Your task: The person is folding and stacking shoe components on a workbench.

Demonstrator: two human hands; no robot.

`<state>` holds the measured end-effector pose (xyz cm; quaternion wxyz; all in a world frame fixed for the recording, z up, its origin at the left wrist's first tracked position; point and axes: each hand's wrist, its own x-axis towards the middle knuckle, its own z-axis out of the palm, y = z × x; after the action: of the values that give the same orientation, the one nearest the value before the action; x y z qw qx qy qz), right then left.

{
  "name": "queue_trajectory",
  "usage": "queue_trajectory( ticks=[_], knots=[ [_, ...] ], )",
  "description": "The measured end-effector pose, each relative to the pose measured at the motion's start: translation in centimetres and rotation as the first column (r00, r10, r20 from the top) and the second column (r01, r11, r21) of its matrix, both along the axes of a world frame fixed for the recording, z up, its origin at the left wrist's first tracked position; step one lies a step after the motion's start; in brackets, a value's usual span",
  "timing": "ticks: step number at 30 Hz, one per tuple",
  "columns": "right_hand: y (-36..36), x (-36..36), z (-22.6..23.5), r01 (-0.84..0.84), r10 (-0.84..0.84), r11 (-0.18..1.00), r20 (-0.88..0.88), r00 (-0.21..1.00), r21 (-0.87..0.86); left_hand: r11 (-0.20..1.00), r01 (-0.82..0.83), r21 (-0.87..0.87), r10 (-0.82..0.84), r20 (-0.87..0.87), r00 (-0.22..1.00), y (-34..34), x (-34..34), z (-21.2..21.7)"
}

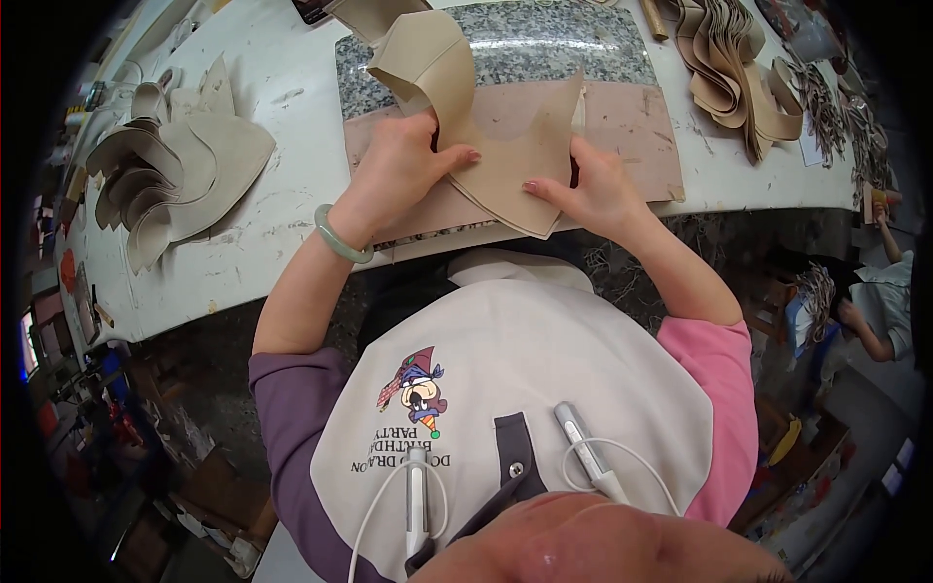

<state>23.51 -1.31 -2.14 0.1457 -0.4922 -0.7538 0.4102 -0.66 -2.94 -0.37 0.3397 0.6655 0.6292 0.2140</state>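
Observation:
A beige shoe upper piece of leather-like sheet point(510, 160) is held between both my hands over a work board at the table's front edge. It has a curved cut-out, a pointed right tip and a broad left part that curls upward. My left hand point(403, 160) is closed on its left side, thumb on top and fingers partly hidden behind. My right hand point(598, 189) pinches its right edge, thumb on the face and fingers behind. The lower edge shows two layers close together. A green bangle point(340, 236) circles my left wrist.
Beneath the piece lie a pinkish board point(632, 136) and a speckled stone slab point(554, 44). Stacked beige pieces point(209, 165) rest on the white table point(292, 87) at left. More brown pieces point(724, 73) lie at right. Another person point(880, 301) works at far right.

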Motion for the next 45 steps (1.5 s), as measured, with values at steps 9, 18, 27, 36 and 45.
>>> queue_trajectory(
  ticks=[9, 18, 27, 36, 45],
  knots=[
    [3.9, 3.0, 0.6, 0.057, -0.21, 0.868, 0.261, 0.942, 0.492, 0.814, 0.224, 0.536, -0.003, -0.381, 0.924, 0.4, -0.8, -2.2],
    [-0.1, -1.8, -1.4, -0.518, 0.615, 0.652, 0.013, 0.789, 0.553, 0.95, -0.081, 0.3, 0.059, 0.082, 0.995, 1.9, -2.3, -3.6],
    [14.0, -10.4, 0.9, -0.082, -0.175, 0.857, -0.437, 0.882, -0.508, 0.849, 0.092, 0.521, 0.005, -0.182, 0.983, 1.9, -1.6, -4.7],
    [14.4, -12.0, 3.2, -0.427, 0.056, 0.83, -0.708, 0.704, -0.359, 0.923, -0.16, 0.35, -0.007, 0.43, 0.903, 1.9, -3.4, -2.5],
    [12.9, -12.2, 4.5, -0.169, 0.221, 0.975, -0.548, 0.807, 0.144, 0.841, -0.506, 0.192, 0.181, 0.781, 0.597, 2.1, -4.2, -0.3]
  ],
)
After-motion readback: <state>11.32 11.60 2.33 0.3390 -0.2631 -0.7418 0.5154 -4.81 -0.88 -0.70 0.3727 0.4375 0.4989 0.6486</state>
